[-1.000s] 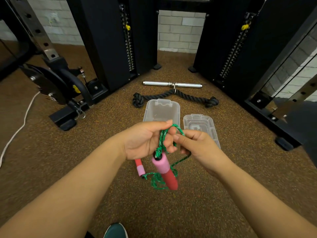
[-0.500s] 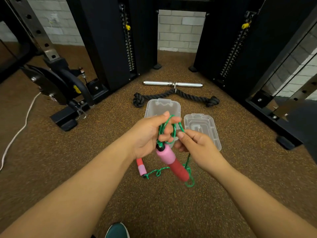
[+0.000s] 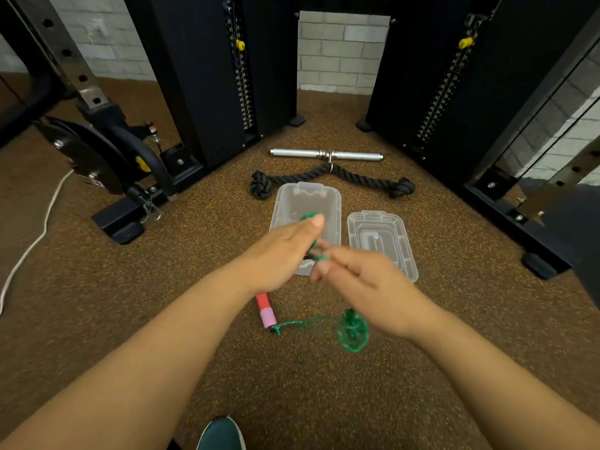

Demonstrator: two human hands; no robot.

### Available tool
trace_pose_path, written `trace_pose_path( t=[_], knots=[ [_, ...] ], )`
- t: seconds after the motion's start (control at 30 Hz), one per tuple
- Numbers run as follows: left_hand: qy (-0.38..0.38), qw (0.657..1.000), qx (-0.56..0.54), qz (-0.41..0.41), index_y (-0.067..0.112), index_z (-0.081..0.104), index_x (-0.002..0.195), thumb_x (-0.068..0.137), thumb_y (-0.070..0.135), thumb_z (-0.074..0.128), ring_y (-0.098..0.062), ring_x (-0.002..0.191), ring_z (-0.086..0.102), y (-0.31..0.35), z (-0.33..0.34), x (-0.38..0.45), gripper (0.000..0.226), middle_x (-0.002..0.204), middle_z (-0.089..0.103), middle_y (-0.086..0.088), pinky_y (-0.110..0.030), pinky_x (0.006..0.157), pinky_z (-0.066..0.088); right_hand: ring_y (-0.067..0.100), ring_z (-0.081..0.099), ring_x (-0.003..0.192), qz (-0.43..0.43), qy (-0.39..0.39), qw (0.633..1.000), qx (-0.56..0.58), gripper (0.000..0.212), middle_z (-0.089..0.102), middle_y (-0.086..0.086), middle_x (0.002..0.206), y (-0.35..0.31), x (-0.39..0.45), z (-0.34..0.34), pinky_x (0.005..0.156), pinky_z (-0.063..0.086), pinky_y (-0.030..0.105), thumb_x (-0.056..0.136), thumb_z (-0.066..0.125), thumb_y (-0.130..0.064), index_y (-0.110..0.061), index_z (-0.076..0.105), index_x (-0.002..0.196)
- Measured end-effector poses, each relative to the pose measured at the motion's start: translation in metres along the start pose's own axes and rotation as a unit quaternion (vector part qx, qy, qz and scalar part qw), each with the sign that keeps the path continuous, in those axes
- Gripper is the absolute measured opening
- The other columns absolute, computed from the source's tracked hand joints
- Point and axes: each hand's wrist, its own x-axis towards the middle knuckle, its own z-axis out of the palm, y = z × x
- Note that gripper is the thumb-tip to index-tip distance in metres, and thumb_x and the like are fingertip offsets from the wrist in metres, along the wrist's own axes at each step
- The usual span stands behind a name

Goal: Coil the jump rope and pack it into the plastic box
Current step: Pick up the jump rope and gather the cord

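— Progress so far? Coiling only partly done. Left hand (image 3: 285,254) closed around a few loops of green jump rope (image 3: 352,329), raised just before the plastic box (image 3: 306,203). Right hand (image 3: 360,280) pinching the cord close beside the left, blurred, so exact finger positions hard to tell.

— And what remains?

— Quite a lot, probably. One handle (image 3: 266,311) lying on the floor, red with a pink foam end, and a loose green tangle hanging below the right wrist. Other handle hidden, possibly inside the left palm. Box open and seemingly empty, lid (image 3: 381,241) resting just beside, on the right.

— Materials?

— Thin braided cord, green with darker flecks, limp and springy looking. Box and lid of clear, rigid plastic with rounded corners. Floor of speckled brown rubber, rough.
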Motion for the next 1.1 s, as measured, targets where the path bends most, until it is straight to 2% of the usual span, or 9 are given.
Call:
trace_pose_path(
  t=[0.1, 0.23, 0.37, 0.47, 0.6, 0.67, 0.77, 0.93, 1.1],
  knots=[
    [-0.058, 0.998, -0.005, 0.015, 0.028, 0.063, 0.100, 0.097, 0.054, 0.027, -0.012, 0.081, 0.064, 0.003, -0.003, -0.002, 0.044, 0.083, 0.069, 0.005, -0.033, 0.084, 0.051, -0.005, 0.050, 0.051, 0.059, 0.095, 0.988, 0.105, 0.026, 0.055, -0.025, 0.053, 0.005, 0.006, -0.021, 0.054, 0.038, 0.012, 0.098, 0.044, -0.025, -0.024, 0.063, 0.080],
    [-0.110, 0.988, -0.107, 0.015, 0.016, 0.061, 0.083, 0.100, 0.031, 0.041, -0.012, 0.053, 0.045, 0.010, -0.008, 0.001, 0.030, 0.054, 0.048, 0.005, -0.024, 0.060, 0.045, 0.018, 0.036, 0.058, 0.108, 0.151, 0.971, 0.149, 0.026, 0.038, -0.002, 0.058, 0.025, 0.011, -0.022, 0.060, 0.032, 0.031, 0.098, 0.044, -0.029, -0.026, 0.065, 0.083],
    [-0.098, 0.963, -0.252, -0.003, 0.015, 0.051, 0.075, 0.100, 0.027, 0.040, -0.008, 0.043, 0.034, 0.015, -0.005, 0.002, 0.030, 0.048, 0.036, 0.008, -0.023, 0.062, 0.039, 0.004, 0.041, 0.052, 0.119, 0.166, 0.955, 0.216, 0.026, 0.046, -0.004, 0.062, 0.027, 0.016, -0.012, 0.053, 0.037, 0.018, 0.098, 0.044, -0.018, -0.028, 0.068, 0.102],
    [-0.101, 0.938, -0.331, -0.014, 0.016, 0.048, 0.074, 0.100, 0.028, 0.038, -0.012, 0.047, 0.032, 0.018, -0.005, 0.001, 0.030, 0.051, 0.034, 0.005, -0.024, 0.066, 0.043, 0.003, 0.044, 0.051, 0.142, 0.116, 0.942, 0.280, 0.026, 0.058, -0.007, 0.066, 0.026, 0.015, 0.002, 0.054, 0.038, 0.018, 0.098, 0.045, -0.022, -0.030, 0.070, 0.097],
    [-0.106, 0.912, -0.395, -0.023, 0.015, 0.050, 0.074, 0.099, 0.029, 0.038, -0.013, 0.050, 0.035, 0.018, -0.006, 0.001, 0.031, 0.053, 0.036, 0.002, -0.026, 0.065, 0.041, 0.017, 0.046, 0.061, 0.128, 0.048, 0.946, 0.294, 0.034, 0.059, 0.001, 0.061, 0.024, 0.012, 0.011, 0.065, 0.034, 0.034, 0.086, 0.049, -0.055, -0.030, 0.071, 0.078],
    [-0.107, 0.907, -0.406, -0.022, 0.014, 0.051, 0.075, 0.099, 0.029, 0.037, -0.014, 0.051, 0.041, 0.019, -0.007, 0.000, 0.031, 0.053, 0.040, 0.001, -0.028, 0.064, 0.037, 0.009, 0.047, 0.057, 0.094, 0.058, 0.952, 0.284, 0.022, 0.065, -0.004, 0.069, 0.023, 0.013, 0.009, 0.061, 0.038, 0.028, 0.089, 0.055, -0.038, -0.024, 0.071, 0.086],
    [-0.102, 0.917, -0.386, -0.018, 0.012, 0.055, 0.081, 0.099, 0.027, 0.039, -0.017, 0.062, 0.055, 0.019, -0.010, -0.001, 0.029, 0.058, 0.047, -0.001, -0.026, 0.067, 0.045, 0.004, 0.045, 0.054, 0.106, 0.100, 0.952, 0.271, 0.015, 0.060, -0.016, 0.059, 0.024, 0.015, 0.002, 0.056, 0.038, 0.020, 0.092, 0.056, -0.020, -0.021, 0.068, 0.084],
    [-0.064, 0.948, -0.311, -0.013, 0.014, 0.059, 0.080, 0.098, 0.027, 0.044, -0.015, 0.079, 0.062, 0.017, -0.013, -0.002, 0.027, 0.063, 0.055, 0.002, -0.031, 0.086, 0.039, 0.002, 0.047, 0.054, 0.103, 0.100, 0.963, 0.228, 0.018, 0.057, -0.011, 0.065, 0.029, 0.015, -0.004, 0.057, 0.042, 0.021, 0.095, 0.052, -0.022, -0.024, 0.066, 0.084],
    [-0.046, 0.928, -0.369, -0.014, 0.013, 0.056, 0.077, 0.097, 0.029, 0.044, -0.021, 0.080, 0.057, 0.017, -0.009, -0.006, 0.028, 0.060, 0.055, 0.001, -0.035, 0.091, 0.038, 0.001, 0.049, 0.053, 0.092, 0.087, 0.962, 0.241, 0.021, 0.058, -0.007, 0.074, 0.031, 0.016, 0.003, 0.057, 0.041, 0.015, 0.097, 0.047, -0.020, -0.023, 0.065, 0.086]
  ],
)
